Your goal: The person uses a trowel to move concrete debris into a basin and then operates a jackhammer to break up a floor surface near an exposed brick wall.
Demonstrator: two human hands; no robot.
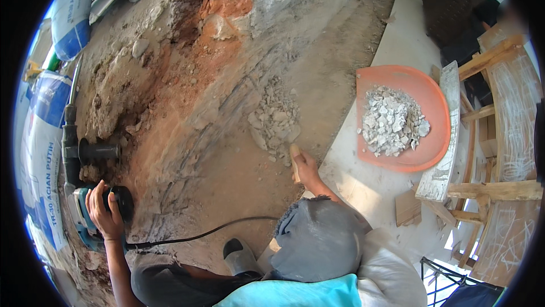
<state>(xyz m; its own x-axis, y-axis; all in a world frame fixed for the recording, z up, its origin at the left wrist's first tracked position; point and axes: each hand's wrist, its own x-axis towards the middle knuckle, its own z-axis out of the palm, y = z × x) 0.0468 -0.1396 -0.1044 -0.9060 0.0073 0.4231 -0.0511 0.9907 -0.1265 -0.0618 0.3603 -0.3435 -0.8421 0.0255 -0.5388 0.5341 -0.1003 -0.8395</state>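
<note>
Resting left hand (pixel 105 216) on drill (pixel 69 159), fingers over casing, can't tell if clenched. Right hand (pixel 307 169) grasps wooden handle (pixel 294 151); tool end unclear. 1 heap (pixel 275 117) left on floor (pixel 321 91) beyond; pan (pixel 430 88) already holds rubble (pixel 392 122), so gathering looks partway. Sacks (pixel 42 159), far left, bear legible blue lettering.

The bare left forearm (pixel 118 270) rises almost straight from the lower edge, ending in the bare left hand (pixel 105 210), its back turned up, with fingers (pixel 99 196) bent, slightly spread and pointing forward. Well apart from it, the bare right hand (pixel 307 169) reaches further forward, fingers curled in a grip, its short visible stretch of right forearm (pixel 330 192) slanting up and leftward. The right elbow is hidden, probably behind dark grey cloth (pixel 321 239).
</note>
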